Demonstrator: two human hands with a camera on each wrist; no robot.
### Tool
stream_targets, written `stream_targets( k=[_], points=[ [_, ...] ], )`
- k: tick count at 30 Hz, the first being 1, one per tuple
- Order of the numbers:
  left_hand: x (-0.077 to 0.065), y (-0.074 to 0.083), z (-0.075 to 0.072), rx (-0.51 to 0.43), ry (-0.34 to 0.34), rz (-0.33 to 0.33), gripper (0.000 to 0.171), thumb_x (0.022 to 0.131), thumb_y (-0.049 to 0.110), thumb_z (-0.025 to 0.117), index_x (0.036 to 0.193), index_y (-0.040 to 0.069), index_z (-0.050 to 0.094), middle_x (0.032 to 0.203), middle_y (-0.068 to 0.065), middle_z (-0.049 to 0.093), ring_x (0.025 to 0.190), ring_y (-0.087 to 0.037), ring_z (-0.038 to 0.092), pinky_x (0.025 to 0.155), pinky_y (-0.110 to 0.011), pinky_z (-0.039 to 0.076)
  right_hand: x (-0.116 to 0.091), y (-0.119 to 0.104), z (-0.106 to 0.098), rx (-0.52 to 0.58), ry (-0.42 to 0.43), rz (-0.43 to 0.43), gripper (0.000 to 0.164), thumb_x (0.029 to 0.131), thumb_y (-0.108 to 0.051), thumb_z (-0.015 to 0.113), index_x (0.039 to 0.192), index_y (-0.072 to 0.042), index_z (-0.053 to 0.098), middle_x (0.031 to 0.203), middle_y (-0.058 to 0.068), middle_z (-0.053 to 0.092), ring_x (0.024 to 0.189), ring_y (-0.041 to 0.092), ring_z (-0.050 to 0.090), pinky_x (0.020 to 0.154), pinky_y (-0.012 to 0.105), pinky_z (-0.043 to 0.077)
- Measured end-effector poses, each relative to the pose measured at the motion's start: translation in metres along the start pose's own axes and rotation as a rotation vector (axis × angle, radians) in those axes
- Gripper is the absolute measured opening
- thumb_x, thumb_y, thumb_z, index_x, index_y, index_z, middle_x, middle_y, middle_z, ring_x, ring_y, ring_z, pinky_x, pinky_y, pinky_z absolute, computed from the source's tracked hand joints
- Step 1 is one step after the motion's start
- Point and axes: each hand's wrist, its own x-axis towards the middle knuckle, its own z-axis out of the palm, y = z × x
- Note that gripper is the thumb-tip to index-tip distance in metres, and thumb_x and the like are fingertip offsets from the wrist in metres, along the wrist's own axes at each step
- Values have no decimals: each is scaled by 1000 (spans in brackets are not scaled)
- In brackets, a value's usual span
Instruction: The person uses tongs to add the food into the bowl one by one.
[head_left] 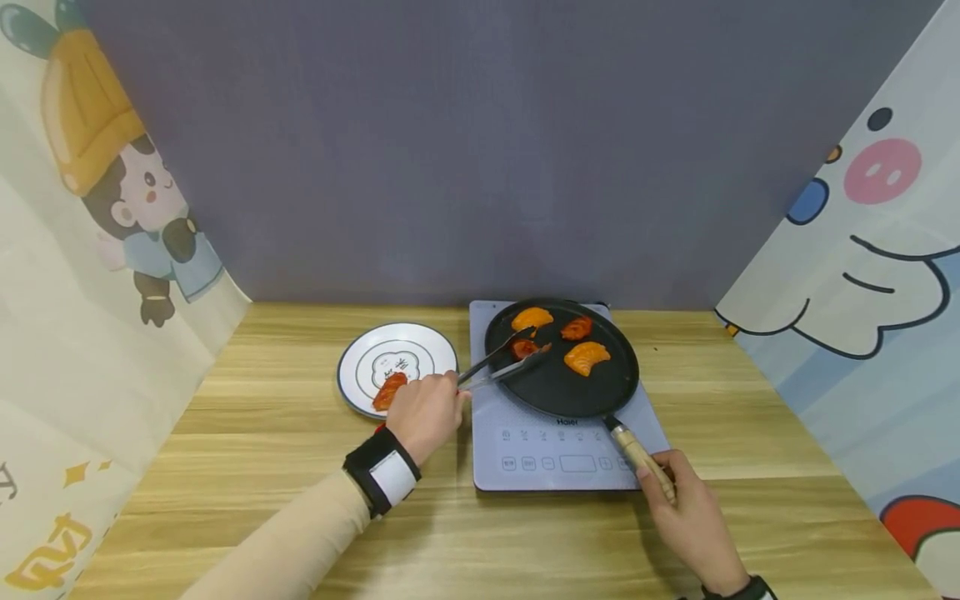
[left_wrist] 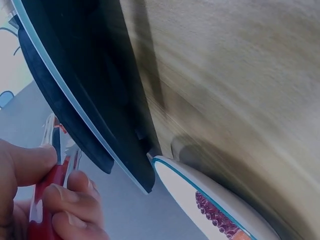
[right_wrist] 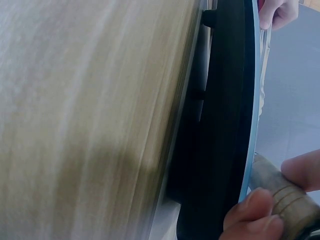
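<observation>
My left hand (head_left: 426, 415) grips red-handled metal tongs (head_left: 491, 377), their arms reaching right over the pan. The tips lie either side of a small red piece of food (head_left: 524, 348) on the left part of the black frying pan (head_left: 558, 398). My right hand (head_left: 688, 515) holds the pan's wooden handle (head_left: 641, 454), thumb and fingers around it. Two orange pieces (head_left: 587, 358) and another red piece (head_left: 577, 328) also lie in the pan. In the left wrist view, fingers and thumb close around the red handle (left_wrist: 44, 205).
Under the pan is a white induction cooker (head_left: 517, 467) with printed touch buttons. To its left, a white plate (head_left: 360, 358) with a blue rim carries one red piece of food (head_left: 390, 390). A grey panel (head_left: 480, 150) stands behind the wooden table (head_left: 262, 433), with cartoon-printed cloths at both sides.
</observation>
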Motion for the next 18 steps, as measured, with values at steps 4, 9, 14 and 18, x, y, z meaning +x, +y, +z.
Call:
stream_targets(
  k=[4, 9, 14, 18],
  points=[
    [0, 0, 0, 5, 0, 0, 28, 89, 34, 67, 78, 9, 60, 59, -3, 55, 48, -20, 54, 41, -35, 38, 0, -1, 0, -1, -2, 6, 19, 94, -19, 60, 106, -5, 57, 69, 0, 47, 53, 8, 38, 47, 26, 31],
    [0, 1, 0, 8, -2, 0, 28, 89, 34, 67, 78, 8, 59, 59, -3, 55, 48, -20, 54, 41, -35, 38, 0, -2, -1, 1, -9, 9, 20, 95, -20, 60, 107, -4, 56, 69, 1, 47, 53, 8, 38, 47, 26, 31],
    [0, 2, -1, 6, 3, 2, 30, 89, 34, 67, 76, 9, 58, 58, -2, 53, 48, -20, 53, 41, -35, 38, 1, -3, -1, 11, -13, 13, 19, 95, -20, 59, 106, -4, 56, 69, 1, 46, 53, 9, 39, 47, 26, 31],
    [0, 1, 0, -4, -1, -10, 31, 89, 34, 67, 74, 9, 56, 57, -2, 51, 47, -20, 52, 40, -34, 37, 0, -3, -1, 2, -15, 24, 19, 95, -20, 59, 106, -5, 55, 70, 1, 47, 54, 11, 40, 48, 25, 32]
  ],
)
